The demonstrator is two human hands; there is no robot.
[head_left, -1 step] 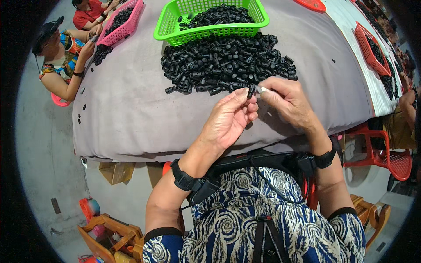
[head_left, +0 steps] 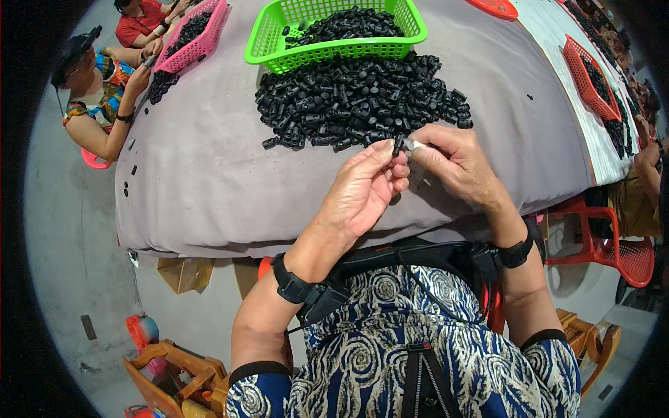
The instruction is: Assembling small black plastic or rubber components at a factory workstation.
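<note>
Both hands are up front here, just short of the heap! The left hand [head_left: 373, 177] has its thumb and fingertips pinched on a small black part [head_left: 398, 146], palm turned up toward the chest, lower fingers curled loosely. Over from the other side comes the right hand [head_left: 456, 164], thumb and forefinger gripping a small pale piece [head_left: 412, 145] — right at the black part, though it's too small to tell whether the two touch.

Straight beyond the fingers, a big pile of black parts [head_left: 355, 97] spreads over the grey-covered surface [head_left: 230, 181], pieces tumbled every which way. Behind it, a bright green basket [head_left: 338, 50] with perforated walls carries more of the same, and the pile reaches right up to its near side.

Out left, a person in a colourful patterned top [head_left: 97, 129] sits at the edge, hands raised by a pink basket [head_left: 214, 31] of dark pieces. Out right, a red basket [head_left: 578, 76] stands on a white cover, dark pieces inside and beside it — and below that, a red plastic chair [head_left: 631, 261] near the surface's edge.
</note>
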